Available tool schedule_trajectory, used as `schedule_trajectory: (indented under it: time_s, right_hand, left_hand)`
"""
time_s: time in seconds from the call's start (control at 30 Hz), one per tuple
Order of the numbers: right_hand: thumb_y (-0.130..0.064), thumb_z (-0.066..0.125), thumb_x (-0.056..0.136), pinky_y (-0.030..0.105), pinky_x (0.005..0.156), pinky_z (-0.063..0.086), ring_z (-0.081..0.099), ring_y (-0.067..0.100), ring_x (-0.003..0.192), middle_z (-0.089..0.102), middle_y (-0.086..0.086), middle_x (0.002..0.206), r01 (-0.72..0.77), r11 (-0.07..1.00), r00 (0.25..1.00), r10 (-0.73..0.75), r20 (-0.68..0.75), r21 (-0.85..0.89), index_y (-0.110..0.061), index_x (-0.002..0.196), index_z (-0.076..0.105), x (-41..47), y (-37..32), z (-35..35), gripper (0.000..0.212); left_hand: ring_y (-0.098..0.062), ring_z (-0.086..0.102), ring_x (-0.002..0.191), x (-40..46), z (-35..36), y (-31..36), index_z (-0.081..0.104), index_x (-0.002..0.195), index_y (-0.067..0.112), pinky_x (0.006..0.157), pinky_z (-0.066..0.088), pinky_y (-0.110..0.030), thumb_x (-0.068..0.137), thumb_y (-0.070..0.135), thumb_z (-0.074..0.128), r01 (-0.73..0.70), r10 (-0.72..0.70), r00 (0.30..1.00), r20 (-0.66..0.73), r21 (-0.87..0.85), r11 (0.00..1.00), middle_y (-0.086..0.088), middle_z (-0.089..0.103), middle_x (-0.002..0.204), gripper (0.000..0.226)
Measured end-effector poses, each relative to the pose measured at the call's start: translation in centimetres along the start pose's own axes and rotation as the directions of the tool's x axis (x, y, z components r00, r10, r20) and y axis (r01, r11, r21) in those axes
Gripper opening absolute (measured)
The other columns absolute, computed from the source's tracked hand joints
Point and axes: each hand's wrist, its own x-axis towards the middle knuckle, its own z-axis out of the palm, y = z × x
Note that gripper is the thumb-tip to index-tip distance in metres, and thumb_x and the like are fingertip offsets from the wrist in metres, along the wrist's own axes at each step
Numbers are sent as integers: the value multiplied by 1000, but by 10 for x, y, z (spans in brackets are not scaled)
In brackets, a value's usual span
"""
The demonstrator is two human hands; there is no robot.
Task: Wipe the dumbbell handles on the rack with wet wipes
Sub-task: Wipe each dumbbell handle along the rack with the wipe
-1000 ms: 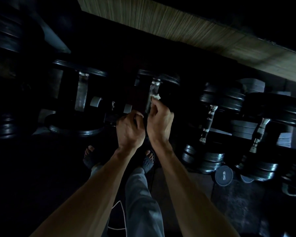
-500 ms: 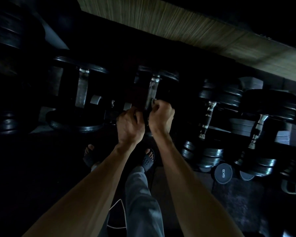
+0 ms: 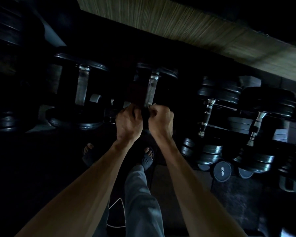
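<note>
Dumbbell handle (image 3: 152, 89) at centre of rack, metal, running away from the camera between two dark weight heads; near end covered by both hands. Right hand (image 3: 161, 121) fisted at the handle's near end, a pale scrap of wet wipe (image 3: 149, 105) just showing at the knuckles; grip clenched, on wipe and handle together as far as can be judged. Left hand (image 3: 128, 123) curled just beside it, touching or nearly so; what it holds hidden, grip state cannot tell. Second handle (image 3: 82, 89) to the left, clear of hands, open room between the two. Smaller dumbbells (image 3: 207, 117) to the right, packed close, little gap. Round weight marked 5KG (image 3: 222, 171) on the floor below them. Sandalled feet (image 3: 147, 159) under the hands. Scene very dark; rack frame and left side largely unreadable, far-right weights cut off by the edge.
</note>
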Motion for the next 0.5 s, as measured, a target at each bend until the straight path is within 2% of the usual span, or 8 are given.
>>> schedule_trajectory:
  time_s: [0.13, 0.2, 0.27, 0.37, 0.43, 0.5]
  right_hand:
    - [1, 48, 98, 11, 32, 26, 43, 6, 39, 60, 4, 62, -27, 1000, 1000, 27, -3, 10, -1, 76, 66, 13, 3, -1, 28]
    - [-3, 53, 99, 14, 34, 29, 46, 4, 36, 62, 2, 63, -37, 998, 999, 36, 17, 43, -2, 77, 67, 18, 10, -2, 26]
    - [-8, 56, 99, 15, 37, 33, 51, 2, 42, 66, 1, 68, -6, 1000, 998, 5, 57, 18, -6, 82, 72, 15, 15, -5, 24]
    - [-18, 62, 100, 9, 42, 39, 64, 2, 60, 74, -4, 84, 71, 997, 991, -67, 114, -29, -14, 101, 77, 11, 18, -12, 16]
    - [-24, 64, 99, 13, 49, 48, 69, 3, 67, 76, -7, 91, 109, 993, 983, -100, 155, -53, -21, 106, 78, 9, 20, -16, 15]
    - [-26, 66, 98, 21, 65, 58, 72, 3, 81, 77, -9, 98, 136, 990, 976, -127, 176, -44, -24, 106, 78, 5, 23, -18, 15]
  left_hand:
    - [-26, 55, 68, -1, -2, 1, 64, 85, 3, 64, 28, -27, 89, 28, 29, -9, 8, 1000, 16, 37, 999, -13, 68, 80, 43]
    - [-28, 58, 69, -1, -2, 2, 63, 87, 4, 64, 31, -28, 91, 27, 30, -2, 1, 999, 33, 34, 999, -14, 68, 81, 41]
    - [-30, 60, 70, 0, -3, 2, 64, 91, 3, 64, 34, -29, 97, 23, 37, 13, -15, 998, 61, 31, 999, -14, 68, 81, 34]
    - [-18, 53, 68, 2, -7, -1, 65, 102, 6, 61, 31, -24, 99, 17, 44, 39, -42, 993, 112, 34, 999, -4, 63, 81, 24]
    - [-13, 52, 64, 5, -9, -3, 63, 110, 10, 55, 33, -21, 99, 18, 46, 42, -41, 984, 175, -1, 999, -3, 64, 84, 22]
    - [-3, 52, 52, 6, -15, -4, 61, 115, 13, 45, 36, -12, 99, 16, 50, 72, -47, 965, 257, -89, 993, 4, 63, 79, 20]
